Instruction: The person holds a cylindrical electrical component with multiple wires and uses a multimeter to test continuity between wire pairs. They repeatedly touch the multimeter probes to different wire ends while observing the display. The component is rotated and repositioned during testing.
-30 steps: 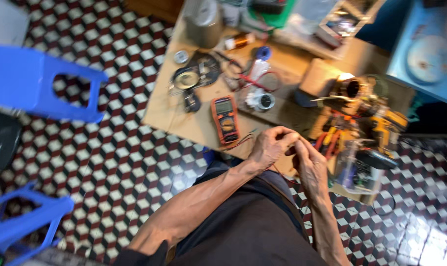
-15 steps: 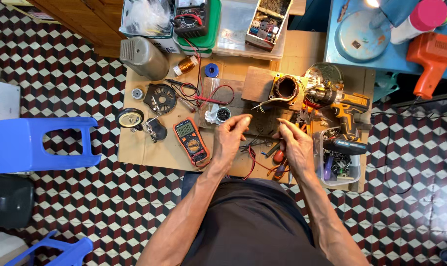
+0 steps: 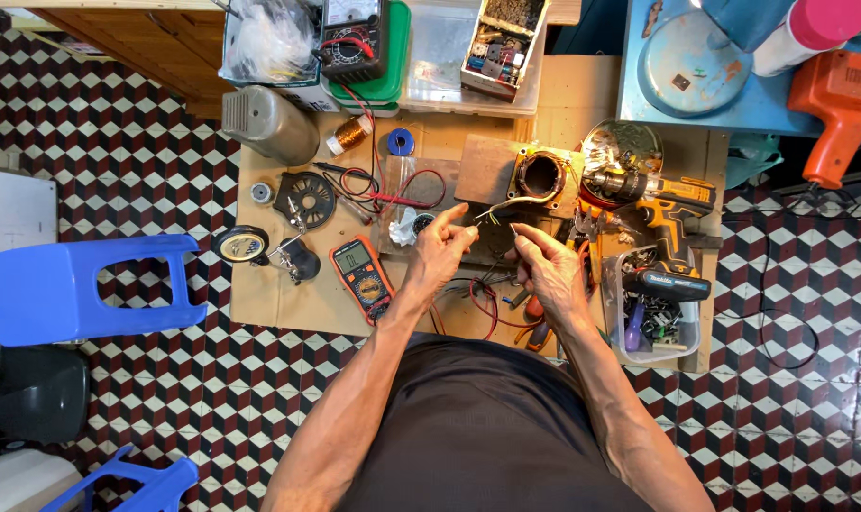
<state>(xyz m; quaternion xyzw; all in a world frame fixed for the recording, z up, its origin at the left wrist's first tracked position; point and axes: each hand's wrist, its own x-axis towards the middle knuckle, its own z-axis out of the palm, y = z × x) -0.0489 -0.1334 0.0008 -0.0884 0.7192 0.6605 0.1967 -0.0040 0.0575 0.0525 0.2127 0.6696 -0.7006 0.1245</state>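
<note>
Head view, looking straight down: both hands raised over the cardboard sheet (image 3: 288,303) on the tiled floor. Left hand (image 3: 442,248) pinched narrow, thumb and forefinger closed on the thin white wires (image 3: 503,207) that run up toward 1 o'clock into the motor stator (image 3: 542,176). Right hand (image 3: 547,270) just beside it at 3 o'clock, forefinger and thumb also pinched; the tips sit near the same wire ends, but I cannot tell what they grip, too small. The two hands are near each other, not touching. Stator sits on a brown block at 12 o'clock from the hands, bore facing up. Orange multimeter (image 3: 361,267) lies at 9 o'clock of the left hand, face up, red lead looping past it. Black fan guard (image 3: 304,197) at 10 o'clock, copper wire spool (image 3: 351,135) and blue tape roll (image 3: 400,141) further up. Yellow cordless drill (image 3: 663,204) at 2 o'clock of the right hand, clear parts tub (image 3: 653,318) at 4 o'clock. Blue plastic stool (image 3: 80,289) well apart at 9 o'clock, orange heat gun (image 3: 833,100) far off at 2 o'clock.
</note>
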